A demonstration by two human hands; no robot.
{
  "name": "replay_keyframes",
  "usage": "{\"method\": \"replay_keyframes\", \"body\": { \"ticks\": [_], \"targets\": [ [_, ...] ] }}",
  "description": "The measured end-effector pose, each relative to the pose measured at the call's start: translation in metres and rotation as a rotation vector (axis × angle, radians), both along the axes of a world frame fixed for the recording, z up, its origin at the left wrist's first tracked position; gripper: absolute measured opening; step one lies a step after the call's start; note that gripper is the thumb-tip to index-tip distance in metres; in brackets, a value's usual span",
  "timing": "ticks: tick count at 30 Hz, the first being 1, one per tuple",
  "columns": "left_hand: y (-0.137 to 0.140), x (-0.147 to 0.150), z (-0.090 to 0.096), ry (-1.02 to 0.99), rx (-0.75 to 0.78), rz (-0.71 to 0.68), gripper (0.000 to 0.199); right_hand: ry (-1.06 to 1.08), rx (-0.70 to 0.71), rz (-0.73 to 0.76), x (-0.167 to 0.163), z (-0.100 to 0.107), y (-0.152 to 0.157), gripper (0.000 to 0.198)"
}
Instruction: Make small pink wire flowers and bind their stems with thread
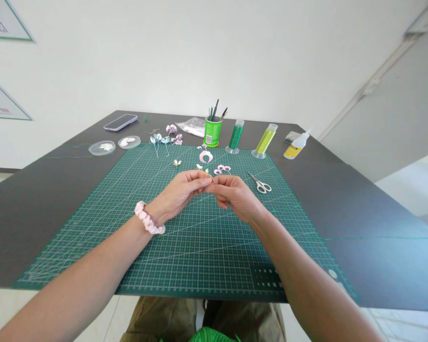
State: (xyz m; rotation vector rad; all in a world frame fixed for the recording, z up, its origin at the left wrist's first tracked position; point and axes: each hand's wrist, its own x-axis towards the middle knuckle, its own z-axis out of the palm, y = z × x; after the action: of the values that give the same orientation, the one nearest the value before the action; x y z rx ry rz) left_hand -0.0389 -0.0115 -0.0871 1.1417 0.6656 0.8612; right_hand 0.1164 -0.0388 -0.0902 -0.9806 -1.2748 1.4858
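My left hand [187,190] and my right hand [235,194] meet over the green cutting mat [214,251], fingertips pinched together and touching. Whatever lies between the fingertips is too small and too covered to name. A tiny pale green piece [207,171] shows just above the left fingertips; I cannot tell whether it is held or lies behind them. Just beyond the hands are a large pink ring-shaped petal piece [206,156], several small pink-edged loops [221,168] and a small cream flower [177,163]. White-handled scissors [261,184] lie to the right of my right hand.
At the back stand a green can [213,132] of tools, a dark green thread spool [235,137], a yellow-green spool [265,141] and a glue bottle [296,145]. Back left are blue flowers [157,138], purple flowers [171,128], two shallow dishes [102,148] and a phone [120,122].
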Motion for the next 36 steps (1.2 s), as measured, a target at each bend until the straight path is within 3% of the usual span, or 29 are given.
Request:
{"method": "replay_keyframes", "body": {
  "ticks": [9,20,36],
  "targets": [
    [-0.0012,0.0010,0.0007,0.091,0.078,0.102,0.020,-0.067,0.013,-0.041,-0.0005,0.0003,0.0006,0.023],
    [0.0001,-0.0005,0.0016,-0.015,0.007,0.045,0.021,0.053,0.013,-0.029,0.0025,-0.0038,0.0008,0.021],
    [-0.0001,-0.0010,0.0023,-0.045,-0.033,0.023,0.021,0.067,0.005,-0.037,0.0022,-0.0029,0.0007,0.018]
  ]
}}
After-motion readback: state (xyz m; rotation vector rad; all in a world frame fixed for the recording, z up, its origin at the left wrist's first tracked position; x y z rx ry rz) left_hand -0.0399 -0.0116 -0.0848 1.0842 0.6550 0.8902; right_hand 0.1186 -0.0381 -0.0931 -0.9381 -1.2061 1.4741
